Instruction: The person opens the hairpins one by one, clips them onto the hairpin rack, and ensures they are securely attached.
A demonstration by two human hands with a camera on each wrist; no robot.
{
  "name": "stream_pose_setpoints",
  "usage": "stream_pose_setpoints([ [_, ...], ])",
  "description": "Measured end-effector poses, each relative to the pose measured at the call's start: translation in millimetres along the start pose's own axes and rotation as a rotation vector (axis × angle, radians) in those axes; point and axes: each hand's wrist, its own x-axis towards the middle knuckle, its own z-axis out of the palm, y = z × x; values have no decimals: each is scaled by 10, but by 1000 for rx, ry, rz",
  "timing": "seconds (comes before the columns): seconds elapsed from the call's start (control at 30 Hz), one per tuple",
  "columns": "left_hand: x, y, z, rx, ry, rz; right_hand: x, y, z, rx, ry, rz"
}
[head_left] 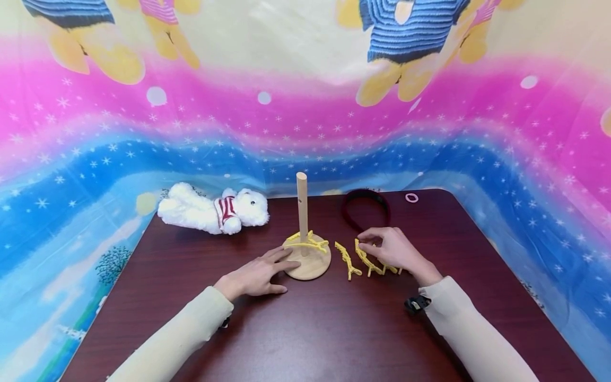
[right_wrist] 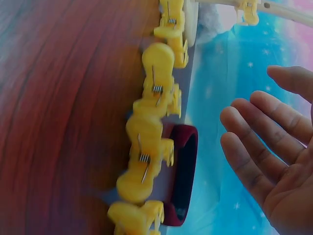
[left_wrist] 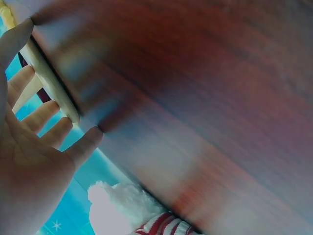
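A wooden stand has a round base (head_left: 310, 269) and an upright post (head_left: 303, 207). Around the foot of its post is a yellow plastic piece (head_left: 312, 244) with clip-like ends. My left hand (head_left: 258, 274) is spread, its fingertips at the left rim of the base; in the left wrist view the fingers (left_wrist: 41, 117) are straight. Over the yellow pieces to the right of the stand is my right hand (head_left: 393, 248), fingers loosely bent. The right wrist view shows yellow spring clips (right_wrist: 159, 61) in a row, with nothing between the fingers of the right hand (right_wrist: 274, 152).
A white plush bear (head_left: 205, 209) in a red-striped shirt lies at the back left. At the back right are a dark red headband (head_left: 346, 209) and a small pale pink ring (head_left: 411, 198). A printed cloth (head_left: 296, 122) hangs around the brown table (head_left: 296, 334).
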Motion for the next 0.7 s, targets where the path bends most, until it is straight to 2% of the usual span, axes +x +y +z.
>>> stream_pose_setpoints([
  [0.3,6,-16,17,14,7,1,-116,221,-92,-10,44,20],
  [0.7,6,-22,23,23,-3,-7,-330,457,-148,-62,78,92],
])
